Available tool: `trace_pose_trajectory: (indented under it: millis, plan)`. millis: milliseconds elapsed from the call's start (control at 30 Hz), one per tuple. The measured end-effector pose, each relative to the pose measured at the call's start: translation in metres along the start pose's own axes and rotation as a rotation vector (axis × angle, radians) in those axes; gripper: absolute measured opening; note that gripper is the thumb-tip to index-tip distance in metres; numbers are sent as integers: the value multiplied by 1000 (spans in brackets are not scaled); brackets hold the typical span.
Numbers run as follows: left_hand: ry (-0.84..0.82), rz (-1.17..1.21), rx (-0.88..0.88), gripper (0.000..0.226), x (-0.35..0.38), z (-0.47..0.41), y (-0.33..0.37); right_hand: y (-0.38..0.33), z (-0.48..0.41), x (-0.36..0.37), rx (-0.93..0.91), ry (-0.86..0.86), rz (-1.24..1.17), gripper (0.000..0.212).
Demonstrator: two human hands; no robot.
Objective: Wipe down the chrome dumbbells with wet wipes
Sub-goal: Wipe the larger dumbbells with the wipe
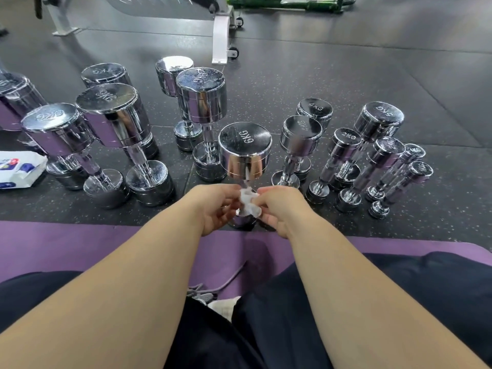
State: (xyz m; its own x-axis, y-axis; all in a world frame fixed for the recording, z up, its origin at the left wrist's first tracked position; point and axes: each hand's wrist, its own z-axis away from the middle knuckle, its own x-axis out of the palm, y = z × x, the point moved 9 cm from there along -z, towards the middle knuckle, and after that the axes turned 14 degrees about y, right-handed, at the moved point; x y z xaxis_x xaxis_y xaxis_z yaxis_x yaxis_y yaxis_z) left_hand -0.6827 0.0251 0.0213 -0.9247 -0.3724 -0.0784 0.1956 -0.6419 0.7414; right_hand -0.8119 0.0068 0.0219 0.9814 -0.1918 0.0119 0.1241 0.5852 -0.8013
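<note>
A chrome 6KG dumbbell (245, 150) stands upright on the dark floor right in front of me. A crumpled white wet wipe (249, 202) is wrapped around its handle. My left hand (213, 209) and my right hand (279, 209) both pinch the wipe from either side, hiding most of the handle. The lower head of the dumbbell shows just below my fingers. Several other chrome dumbbells stand upright around it, large ones (117, 115) on the left and smaller ones (343, 147) on the right.
A white wet wipe pack (18, 169) lies on the floor at the far left. I sit on a purple mat (80, 246). A white bench frame (221, 35) and a green frame (292, 2) stand further back.
</note>
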Motion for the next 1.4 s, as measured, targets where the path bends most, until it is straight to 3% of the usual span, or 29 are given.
trace_pose_trajectory:
  millis: [133, 200, 333, 400, 500, 600, 733, 767, 933, 1067, 1233, 1333, 1400]
  plan:
    - [48, 37, 40, 20, 2, -7, -3, -2, -3, 9, 11, -120, -145, 55]
    - [59, 62, 27, 20, 3, -13, -4, 0, -9, 16, -28, -128, -103, 49]
    - [90, 166, 35, 17, -2, -25, 1, 3, -35, 5, -154, 124, 70, 26]
    - [119, 152, 67, 20, -4, -29, 4, 1, -46, -6, -183, 258, 23, 21]
    - [163, 66, 120, 22, -5, -37, 3, -3, -58, 0, -184, 224, -102, 22]
    - [141, 33, 146, 23, 0, -45, 0, 6, -57, 13, -226, 150, 50, 27]
    - [147, 3, 157, 23, 1, -52, -1, 4, -51, 21, -492, 167, 609, 18]
    - [152, -12, 152, 24, 1, -53, -2, -1, -46, 23, -535, 165, 653, 19]
    - [137, 0, 125, 24, 2, -61, -7, -25, -30, 11, -500, 236, 291, 23]
    - [152, 10, 113, 26, 0, -68, -9, -32, -28, 17, -639, 182, 508, 25]
    - [158, 21, 172, 32, -1, -65, -2, -12, -43, 28, -603, 73, 692, 25]
    - [106, -44, 319, 45, 3, -63, 15, -17, -40, 15, -634, 149, 712, 14]
    - [3, -147, 355, 43, 15, -57, 16, -23, -40, 4, -667, 244, 673, 32]
